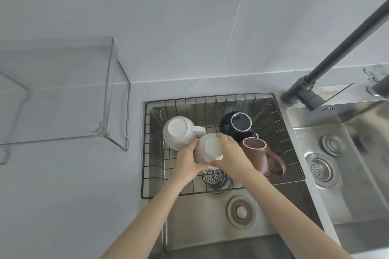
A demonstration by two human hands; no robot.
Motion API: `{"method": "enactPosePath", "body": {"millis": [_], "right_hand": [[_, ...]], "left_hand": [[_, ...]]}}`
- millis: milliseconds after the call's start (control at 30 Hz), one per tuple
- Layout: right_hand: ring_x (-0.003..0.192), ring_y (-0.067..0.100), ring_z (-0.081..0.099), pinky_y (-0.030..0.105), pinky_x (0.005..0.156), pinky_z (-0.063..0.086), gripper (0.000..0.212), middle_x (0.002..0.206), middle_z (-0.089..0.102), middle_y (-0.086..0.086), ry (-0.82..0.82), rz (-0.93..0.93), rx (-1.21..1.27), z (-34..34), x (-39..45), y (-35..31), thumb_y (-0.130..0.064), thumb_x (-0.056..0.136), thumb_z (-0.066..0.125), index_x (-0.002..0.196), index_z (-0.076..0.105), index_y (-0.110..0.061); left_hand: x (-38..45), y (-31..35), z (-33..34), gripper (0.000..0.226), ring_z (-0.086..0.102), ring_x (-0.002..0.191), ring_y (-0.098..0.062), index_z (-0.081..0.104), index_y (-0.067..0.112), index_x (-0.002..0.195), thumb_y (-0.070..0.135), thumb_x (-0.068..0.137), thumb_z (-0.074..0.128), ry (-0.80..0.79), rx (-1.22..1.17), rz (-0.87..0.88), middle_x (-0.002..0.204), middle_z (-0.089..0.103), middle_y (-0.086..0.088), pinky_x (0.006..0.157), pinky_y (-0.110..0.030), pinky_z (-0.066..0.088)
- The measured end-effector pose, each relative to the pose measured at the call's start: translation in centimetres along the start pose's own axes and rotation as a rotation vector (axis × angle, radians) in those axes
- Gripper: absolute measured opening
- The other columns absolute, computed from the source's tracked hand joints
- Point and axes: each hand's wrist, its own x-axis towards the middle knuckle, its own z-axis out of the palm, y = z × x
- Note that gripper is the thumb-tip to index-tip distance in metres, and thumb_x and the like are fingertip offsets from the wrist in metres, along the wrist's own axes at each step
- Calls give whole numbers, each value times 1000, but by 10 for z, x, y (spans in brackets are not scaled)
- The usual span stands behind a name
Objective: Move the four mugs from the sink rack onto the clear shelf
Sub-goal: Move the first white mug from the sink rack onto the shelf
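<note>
**White mug cupped in both hands, rack still crowded**

White ceramic is in play: the small white mug (208,149), upside down, sits between the left hand (187,159) and the right hand (229,153), both curled round its sides in a two-handed grip, just above the wire sink rack (147,153). No mug stands on the clear shelf (63,94) yet, so this looks like the first of four.

Trouble could come from neighbours. The larger white mug (179,132) sits just beside the left hand, its handle pointing toward the held mug; a sideways pull might clip it. On the other side the brown mug (261,155) leans close against the right wrist, and the dark mug (237,126) lies behind. A wet glaze could slip in a palm grip, with the steel sink (200,227) below.

Off left, the path across the table (73,185) looks open; the shelf's raised front lip wants clearing. The faucet (336,54) stands well right, out of it.
</note>
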Motion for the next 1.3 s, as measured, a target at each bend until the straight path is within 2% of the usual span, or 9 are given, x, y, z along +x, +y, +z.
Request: {"method": "enactPosePath", "body": {"millis": [133, 400, 633, 767, 933, 1033, 1100, 1200, 1300], "right_hand": [[116, 32, 50, 35, 91, 43, 76, 129, 52, 14, 8, 1, -11, -6, 1, -2, -20, 67, 74, 132, 37, -9], [100, 20, 56, 20, 71, 31, 59, 110, 63, 1, 77, -48, 60, -22, -13, -15, -24, 65, 73, 119, 51, -20], [88, 20, 56, 31, 76, 47, 54, 97, 67, -2, 96, -170, 130, -56, -44, -70, -24, 60, 75, 110, 57, -21], [93, 30, 59, 40, 83, 49, 59, 99, 69, 10, 136, -310, 72, -87, -59, -128, -24, 58, 79, 111, 58, -12], [97, 38, 59, 49, 86, 47, 61, 98, 68, 21, 200, -481, 87, -117, -59, -209, -24, 53, 83, 105, 60, -2], [80, 36, 55, 42, 77, 49, 50, 82, 65, 16, 187, -534, 70, -121, -38, -253, -27, 49, 84, 89, 62, -6], [67, 25, 43, 34, 63, 39, 42, 68, 54, 8, 167, -539, 44, -120, -23, -277, -26, 49, 84, 77, 59, -7], [61, 19, 38, 30, 56, 30, 38, 63, 46, 1, 136, -515, 41, -109, 3, -311, -25, 50, 83, 75, 58, -9], [73, 21, 47, 28, 58, 36, 51, 78, 55, 3, 106, -478, 11, -92, 31, -330, -27, 50, 84, 94, 63, -12]], "left_hand": [[-2, 0, -1, 74, 59, 87, -11, 55, 20, 118, 28, 51, 85, 8, -21, 56, 94, 64, 8, 80, -17, 50], [-12, 11, -19, 79, 61, 97, -17, 51, 24, 125, 36, 54, 83, 1, 65, 100, 105, 69, 2, 89, -34, 51], [-45, 51, -69, 89, 58, 102, -22, 36, 18, 138, 34, 61, 79, 122, 237, 111, 112, 65, -7, 85, -24, 44], [-73, 80, -123, 84, 65, 92, -28, 47, 18, 130, 37, 55, 82, 263, 245, 216, 97, 71, -12, 82, -40, 52], [-91, 106, -200, 81, 65, 89, -25, 57, 20, 119, 46, 47, 80, 446, 214, 303, 95, 73, -7, 85, -41, 53], [-87, 110, -246, 57, 62, 79, -23, 60, 26, 92, 52, 43, 75, 483, 205, 290, 83, 70, -3, 83, -44, 53], [-82, 109, -269, 47, 58, 76, -25, 49, 30, 77, 52, 43, 73, 486, 206, 265, 79, 65, -4, 82, -44, 51], [-67, 98, -301, 56, 62, 85, -31, 58, 14, 90, 47, 48, 73, 480, 210, 240, 90, 70, -17, 78, -45, 49], [-49, 81, -320, 56, 56, 76, -30, 57, 10, 93, 44, 52, 73, 437, 187, 212, 89, 67, -21, 73, -45, 48]]}}
